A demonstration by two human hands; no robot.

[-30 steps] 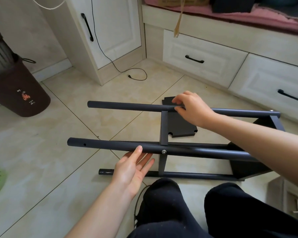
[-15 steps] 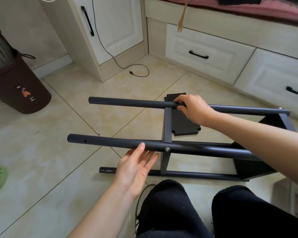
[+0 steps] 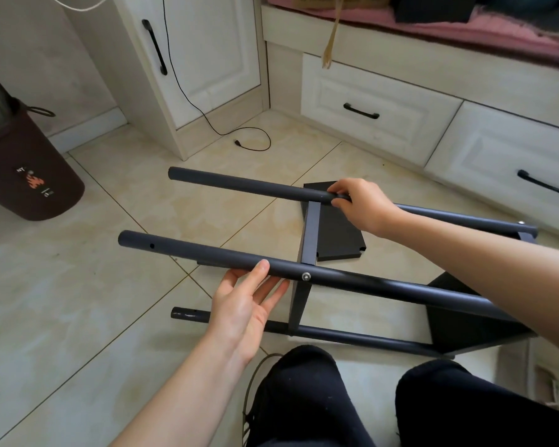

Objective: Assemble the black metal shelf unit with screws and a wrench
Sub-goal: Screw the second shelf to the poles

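**Two hands on the shelf frame lying on its side**

The black metal shelf frame [image 3: 307, 240] lies on its side on the tiled floor [image 3: 78, 301], in front of the person's knees, its tubes running from left to right across the view. The left hand [image 3: 242, 311] is open, palm up, its fingers straight and together beneath the near upper tube [image 3: 207, 254]; the thumb tip rests against the near side of that tube, just left of a silver screw [image 3: 305, 276] that fixes the flat crossbar [image 3: 312, 233] to it. The fingers pass under the tube, and how firmly they press cannot be told.

The right hand [image 3: 362, 204] grips the far upper tube [image 3: 249, 186] right where the crossbar meets it: the fingers curl over the top and the thumb closes from the near side. A third tube [image 3: 336, 335] lies low against the floor, near the knees. At the right end the tubes join a dark shelf panel [image 3: 459, 327], standing on edge. A separate black shelf plate [image 3: 336, 233] lies flat on the floor behind the crossbar, under the right hand.

A brown bin [image 3: 29, 175] stands at far left, and a black cable [image 3: 249, 140] trails down the white cabinet [image 3: 207, 59] onto the tiles.
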